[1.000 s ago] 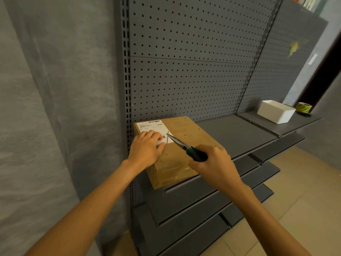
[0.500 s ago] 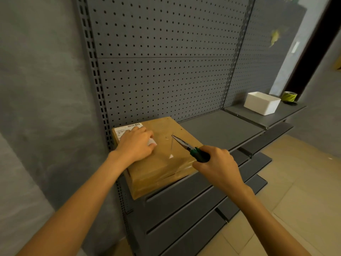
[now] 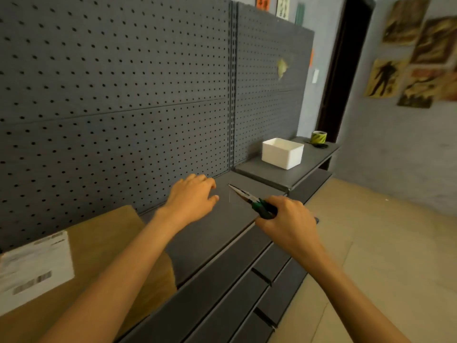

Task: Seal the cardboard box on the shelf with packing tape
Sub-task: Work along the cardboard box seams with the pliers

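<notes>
A person's right hand (image 3: 288, 220) grips green-handled scissors (image 3: 249, 199), blades together, above the shelf (image 3: 210, 233); the left hand (image 3: 191, 198) hovers, fingers loosely curled, well right of the cardboard box (image 3: 103, 246).

One head-worn camera looks forward and down from above the person's forearms, angled rightward along the grey shelf (image 3: 212, 233). The pegboard (image 3: 118, 90) fills the left and far side at close range, the cardboard box (image 3: 103, 243) sits cropped at near left, and the floor (image 3: 385, 243) spreads right.
</notes>
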`<act>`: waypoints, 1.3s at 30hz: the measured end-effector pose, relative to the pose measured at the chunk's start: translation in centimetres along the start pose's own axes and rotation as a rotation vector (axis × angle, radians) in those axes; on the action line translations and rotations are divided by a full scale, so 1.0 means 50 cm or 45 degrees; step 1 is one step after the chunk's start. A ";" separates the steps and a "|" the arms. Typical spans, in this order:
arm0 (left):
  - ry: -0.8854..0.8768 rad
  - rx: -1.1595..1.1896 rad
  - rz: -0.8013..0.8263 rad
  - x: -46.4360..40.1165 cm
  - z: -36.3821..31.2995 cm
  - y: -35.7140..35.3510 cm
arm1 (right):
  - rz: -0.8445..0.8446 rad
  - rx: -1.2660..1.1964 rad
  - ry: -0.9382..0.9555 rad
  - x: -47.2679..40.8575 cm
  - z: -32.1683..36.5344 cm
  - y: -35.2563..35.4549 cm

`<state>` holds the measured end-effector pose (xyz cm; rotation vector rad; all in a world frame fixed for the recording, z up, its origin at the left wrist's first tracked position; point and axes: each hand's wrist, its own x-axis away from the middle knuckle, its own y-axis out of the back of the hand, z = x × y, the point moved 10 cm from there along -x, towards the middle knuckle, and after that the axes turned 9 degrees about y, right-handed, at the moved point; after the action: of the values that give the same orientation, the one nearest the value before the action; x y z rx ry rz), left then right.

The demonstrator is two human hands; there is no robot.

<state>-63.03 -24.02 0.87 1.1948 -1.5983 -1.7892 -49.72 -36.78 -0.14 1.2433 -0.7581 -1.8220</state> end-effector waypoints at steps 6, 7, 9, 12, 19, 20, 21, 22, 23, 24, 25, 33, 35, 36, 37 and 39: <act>-0.110 0.114 -0.133 -0.147 -0.189 0.006 | -0.118 0.081 -0.098 -0.059 -0.194 0.105; -0.120 0.118 -0.141 -0.166 -0.213 -0.003 | -0.126 0.088 -0.117 -0.063 -0.224 0.113; -0.141 0.105 -0.121 -0.199 -0.256 -0.031 | -0.121 0.102 -0.163 -0.069 -0.284 0.121; -0.162 0.076 -0.041 -0.247 -0.308 -0.080 | -0.103 0.077 -0.242 -0.080 -0.368 0.126; -0.211 0.070 -0.016 -0.394 -0.416 -0.141 | -0.139 0.126 -0.366 -0.153 -0.538 0.167; -0.221 0.067 -0.013 -0.417 -0.435 -0.153 | -0.140 0.139 -0.370 -0.165 -0.563 0.167; -0.230 0.069 -0.008 -0.441 -0.456 -0.168 | -0.139 0.151 -0.375 -0.177 -0.590 0.164; -0.238 0.079 0.001 -0.465 -0.478 -0.185 | -0.139 0.161 -0.384 -0.190 -0.618 0.160; -0.247 0.098 0.013 -0.490 -0.500 -0.202 | -0.140 0.169 -0.391 -0.204 -0.647 0.155; -0.259 0.121 0.021 -0.516 -0.521 -0.219 | -0.140 0.175 -0.401 -0.218 -0.678 0.147; -0.275 0.136 0.020 -0.546 -0.545 -0.238 | -0.140 0.187 -0.411 -0.235 -0.714 0.140; -0.291 0.211 -0.063 -0.816 -0.680 -0.270 | -0.192 0.317 -0.375 -0.454 -0.925 0.184; -0.282 0.223 -0.111 -0.874 -0.703 -0.262 | -0.224 0.310 -0.353 -0.506 -0.959 0.201; -0.277 0.233 -0.118 -0.898 -0.714 -0.262 | -0.225 0.301 -0.349 -0.526 -0.975 0.203; -0.273 0.241 -0.113 -0.916 -0.724 -0.265 | -0.222 0.291 -0.348 -0.541 -0.992 0.201; -0.267 0.234 -0.097 -0.945 -0.743 -0.280 | -0.210 0.274 -0.340 -0.563 -1.024 0.189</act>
<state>-4.82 -3.73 3.50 1.1948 -1.8951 -1.9022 6.83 -19.67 3.29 1.2416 -1.0486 -2.1138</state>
